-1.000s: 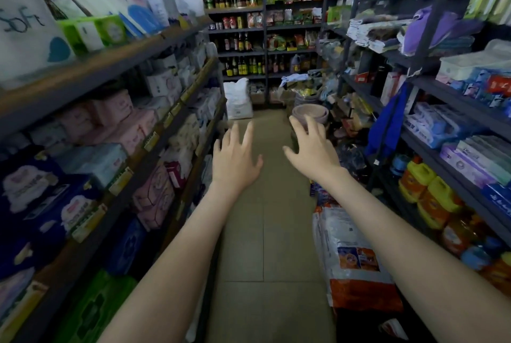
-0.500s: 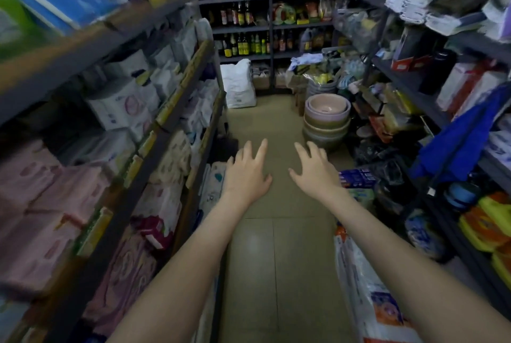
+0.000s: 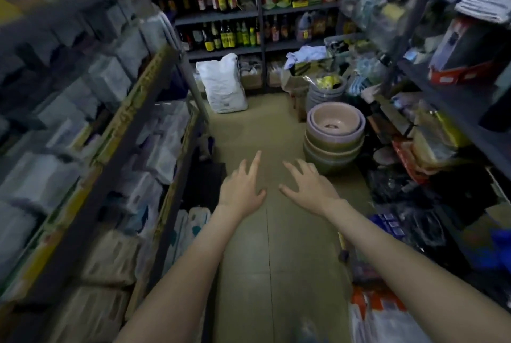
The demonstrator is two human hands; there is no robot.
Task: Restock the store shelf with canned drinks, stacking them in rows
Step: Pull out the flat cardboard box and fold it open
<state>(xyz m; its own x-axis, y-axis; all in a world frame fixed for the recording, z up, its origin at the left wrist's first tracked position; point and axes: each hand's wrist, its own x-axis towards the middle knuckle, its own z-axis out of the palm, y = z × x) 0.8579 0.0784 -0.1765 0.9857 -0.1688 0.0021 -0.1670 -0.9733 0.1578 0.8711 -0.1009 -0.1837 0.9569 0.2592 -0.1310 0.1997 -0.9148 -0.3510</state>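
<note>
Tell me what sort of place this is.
Most likely a small general store. Rows of labelled glass bottles fill dark metal shelves at the far end, a stack of round pinkish plastic basins stands on the tiled floor, and a full white sack sits by the shelving.

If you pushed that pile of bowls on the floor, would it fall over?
Probably not easily. The pile of bowls is nested, each sitting inside the next, and looks wide for its height, so it would likely slide on the smooth floor tiles rather than tip. The bowls look like thin plastic, so the pile is probably light and not breakable.
</note>
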